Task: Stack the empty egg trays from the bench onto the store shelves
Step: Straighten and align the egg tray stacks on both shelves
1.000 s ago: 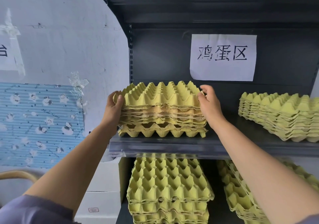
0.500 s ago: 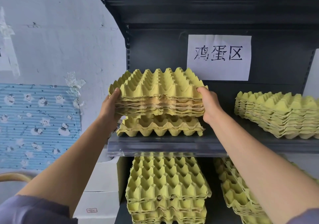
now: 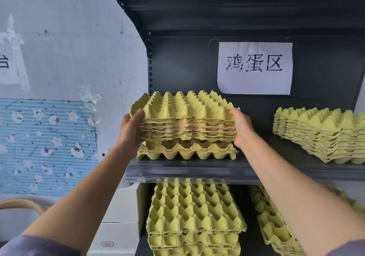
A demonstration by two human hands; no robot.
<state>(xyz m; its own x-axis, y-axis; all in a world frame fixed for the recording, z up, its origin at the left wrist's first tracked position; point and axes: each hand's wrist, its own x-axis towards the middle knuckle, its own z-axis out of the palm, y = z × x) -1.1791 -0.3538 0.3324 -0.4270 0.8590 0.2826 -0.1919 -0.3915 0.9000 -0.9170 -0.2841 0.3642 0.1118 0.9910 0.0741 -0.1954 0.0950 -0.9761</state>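
You are holding the bundle of egg trays (image 3: 187, 121) over the single tray (image 3: 187, 151) on the shelf (image 3: 187, 171), your left grip (image 3: 130, 130) and right grip (image 3: 242, 128) each curling round an end. Keep it level while lowering, so the cups are nesting squarely, not riding askew. The paper sign (image 3: 254, 68) behind is reading 鸡蛋区.

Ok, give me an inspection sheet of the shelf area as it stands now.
Surface: dark metal shelf, clear strip along its front edge.
Job's things: held stack of egg trays over a single tray on the shelf; second stack at right; lower left stack and lower right stack beneath.
Clutter: white boxes beside the rack.
Grippers: left hand grips the held stack's left edge, right hand its right edge.
Cables: nothing seen.
Surroundings: paper sign on the back panel; blue patterned sheet taped to the wall.
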